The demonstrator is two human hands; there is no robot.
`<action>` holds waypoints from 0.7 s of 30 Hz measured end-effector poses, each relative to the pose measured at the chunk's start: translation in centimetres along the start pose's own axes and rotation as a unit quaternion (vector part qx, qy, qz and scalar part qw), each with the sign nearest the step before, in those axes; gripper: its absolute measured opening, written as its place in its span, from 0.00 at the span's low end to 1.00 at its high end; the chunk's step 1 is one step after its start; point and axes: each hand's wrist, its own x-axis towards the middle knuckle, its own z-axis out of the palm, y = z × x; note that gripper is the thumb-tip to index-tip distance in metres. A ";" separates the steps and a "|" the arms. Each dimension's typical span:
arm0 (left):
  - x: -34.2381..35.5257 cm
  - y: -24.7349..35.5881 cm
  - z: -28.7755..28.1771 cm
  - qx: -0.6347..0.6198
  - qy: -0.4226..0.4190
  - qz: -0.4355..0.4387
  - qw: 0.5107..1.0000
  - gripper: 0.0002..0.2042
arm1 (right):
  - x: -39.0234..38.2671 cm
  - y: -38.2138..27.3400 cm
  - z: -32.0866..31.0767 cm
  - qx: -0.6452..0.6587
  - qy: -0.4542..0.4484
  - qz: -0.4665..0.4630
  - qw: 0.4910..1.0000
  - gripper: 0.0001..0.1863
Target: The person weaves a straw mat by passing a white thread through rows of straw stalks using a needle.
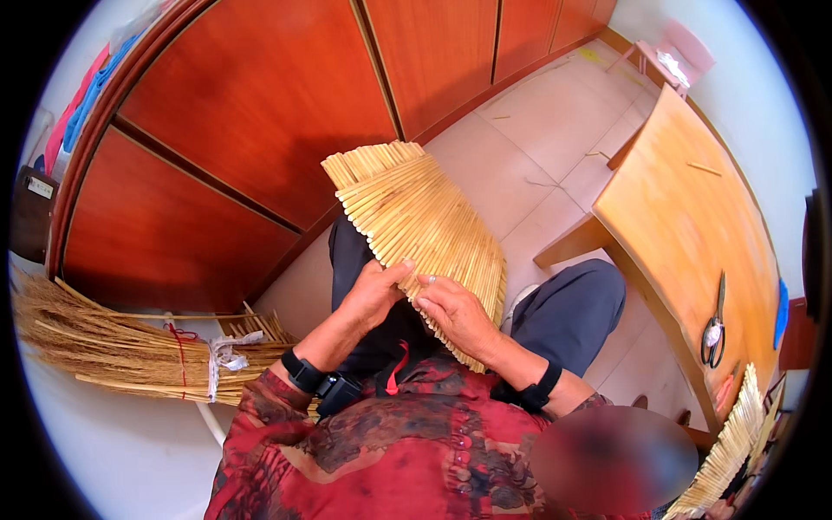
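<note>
Mat (429,221) of yellow stalks slants over the person's legs (568,312). Left hand (377,293) and right hand (457,314) both grip its lower-left edge, near each other. Scissors (716,325) rest on the table (667,217) at right; a stalk bundle (173,351) lies at left.

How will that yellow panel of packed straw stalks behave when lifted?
The yellow straw panel is probably light, being thin stalks. It seems stiff, extending beyond the bare left hand and right hand without visible sag. Its exposed stalk ends might snag or chip.
</note>
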 end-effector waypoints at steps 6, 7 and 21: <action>-3.3 5.3 -1.6 0.138 -0.064 -0.036 0.988 0.25 | -0.3 0.4 -0.9 -0.001 -0.053 0.042 0.998 0.08; -3.1 5.6 -3.5 0.211 -0.062 0.050 0.974 0.26 | -0.2 0.4 -0.9 0.000 -0.056 0.048 0.997 0.08; 2.4 9.7 -5.3 0.754 -0.190 0.495 0.388 0.12 | -0.5 -0.3 -0.8 0.004 -0.072 0.066 0.995 0.07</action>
